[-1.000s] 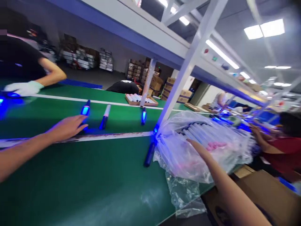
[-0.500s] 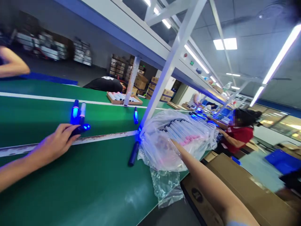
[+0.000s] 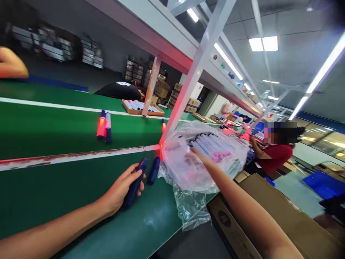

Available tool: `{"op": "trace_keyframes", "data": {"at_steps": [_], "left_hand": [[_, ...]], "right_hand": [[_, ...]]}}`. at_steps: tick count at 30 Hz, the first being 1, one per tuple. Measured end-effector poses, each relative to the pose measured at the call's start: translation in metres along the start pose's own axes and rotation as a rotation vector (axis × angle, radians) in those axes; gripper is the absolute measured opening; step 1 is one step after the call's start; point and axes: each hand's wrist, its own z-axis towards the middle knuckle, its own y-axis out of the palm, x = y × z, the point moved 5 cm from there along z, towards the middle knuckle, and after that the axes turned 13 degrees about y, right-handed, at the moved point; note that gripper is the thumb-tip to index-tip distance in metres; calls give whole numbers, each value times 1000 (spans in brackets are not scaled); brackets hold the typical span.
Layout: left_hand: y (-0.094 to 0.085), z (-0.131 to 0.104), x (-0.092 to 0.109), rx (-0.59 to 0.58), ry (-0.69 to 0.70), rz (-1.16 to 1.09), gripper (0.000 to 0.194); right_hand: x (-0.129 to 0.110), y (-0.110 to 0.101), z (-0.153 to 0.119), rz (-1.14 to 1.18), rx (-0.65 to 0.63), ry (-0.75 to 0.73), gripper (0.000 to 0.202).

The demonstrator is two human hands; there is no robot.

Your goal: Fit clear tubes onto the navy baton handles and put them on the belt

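My left hand (image 3: 132, 185) is closed around a dark blue light-stick handle (image 3: 136, 187), a small red light showing near its upper end. It is over the green table, left of another dark blue handle (image 3: 153, 171) lying by the post. My right hand (image 3: 192, 160) reaches into a clear plastic bag (image 3: 178, 172); the film and blur hide its fingers. Beside that hand, several white light sticks (image 3: 212, 144) with dark and pink ends lie in the bag. Farther left, a red-glowing light stick (image 3: 101, 126) lies against a white-and-dark one (image 3: 108, 127).
A slanted white post (image 3: 185, 90) rises from the green table (image 3: 67, 194) beside the bag. Beyond it is a cardboard tray (image 3: 134, 112) of white sticks. A carton (image 3: 269, 205) stands at lower right. A co-worker in red (image 3: 280, 158) works farther along.
My left hand has moved right and nearer with the handle, away from the two sticks on the table. Blue glow has turned red. My right hand stays at the bag.
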Motion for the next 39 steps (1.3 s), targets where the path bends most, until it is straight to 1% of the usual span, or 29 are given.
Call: {"op": "trace_keyframes", "data": {"at_steps": [2,4,5,6,8,10,11,13,14,16,17,18,19,20,21,22,23,25,26,27,28,29,30,32,34,35,36,37,39], "left_hand": [[-1,-14,-2,-43,-38,-21,43],[-1,-24,-5,-100,-37,-14,36],[-2,-28,-7,-124,-28,-6,36],[-2,-30,-8,-149,-16,2,37],[0,-33,-12,-203,8,11,37],[2,-35,-14,-244,40,3,39],[2,-36,-15,-248,54,-4,41],[3,-40,-19,-237,59,-23,43],[3,-42,-21,-231,53,-31,42],[2,-42,-22,-224,53,-9,40],[-2,-39,-18,-219,80,57,39],[-9,-32,-11,-213,135,187,37],[-19,-22,2,-210,211,404,36],[-34,-10,18,-205,282,680,36],[-54,3,37,-193,331,969,36],[-79,16,58,-188,350,1288,40],[-109,26,80,-146,307,1445,41],[-173,37,122,-50,167,1592,40],[-200,38,139,-29,96,1644,37],[-223,37,152,-24,34,1683,33],[-241,35,160,-38,-17,1710,30],[-253,33,165,-62,-52,1728,29],[-260,31,166,-90,-73,1739,30],[-262,31,161,-131,-73,1755,33],[-246,35,154,-134,-45,1763,40],[-231,38,148,-132,-29,1759,43],[-212,41,141,-139,-15,1744,44],[-190,45,131,-156,-3,1718,44],[-137,53,105,-238,16,1631,42]], "right_hand": [[-21,-20,0,72,68,-9,27],[-47,-24,-14,192,117,-80,29],[-59,-18,-27,274,117,-132,31],[-69,-5,-42,376,85,-187,33],[-78,37,-71,562,-49,-220,30],[-73,89,-87,683,-186,-155,23],[-66,112,-88,727,-226,-120,21],[-48,145,-78,804,-244,-73,21],[-39,154,-70,835,-234,-52,22],[-22,163,-54,869,-214,1,25],[-15,165,-48,870,-215,35,28],[-9,166,-45,864,-218,67,31],[-3,166,-44,854,-220,93,32],[3,165,-45,840,-216,112,34],[8,164,-46,826,-206,123,34],[12,163,-48,812,-191,130,34],[16,162,-51,796,-179,135,34],[21,165,-55,765,-181,149,37],[22,167,-57,753,-194,159,38],[23,170,-58,742,-209,170,39],[23,173,-60,733,-220,179,40],[23,176,-61,726,-227,186,41],[22,177,-61,723,-226,190,41],[22,179,-60,723,-211,188,40],[21,180,-59,724,-202,172,39],[21,180,-60,727,-203,163,38],[20,180,-60,731,-205,154,37],[20,180,-61,733,-208,147,37],[21,179,-63,732,-206,137,38]]}}
